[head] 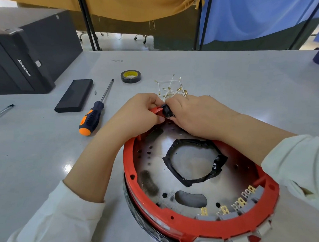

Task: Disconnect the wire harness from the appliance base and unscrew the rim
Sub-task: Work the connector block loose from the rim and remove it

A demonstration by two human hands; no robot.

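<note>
A grey table (229, 72) stands before hanging mustard and blue cloths. The appliance base (198, 176) with its red rim (128, 156) lies nearest. Beyond it lie the wire harness (172, 87), a tape roll (130, 76) and a screwdriver (94, 113). Left hand (139, 113) and right hand (195, 115) pinch a black plug (166, 111) at the rim's far edge.

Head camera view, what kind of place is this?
Probably a repair or electronics workbench: a screwdriver, a roll of electrical tape and loose terminal wires lie on the grey table beside an opened appliance base.
</note>
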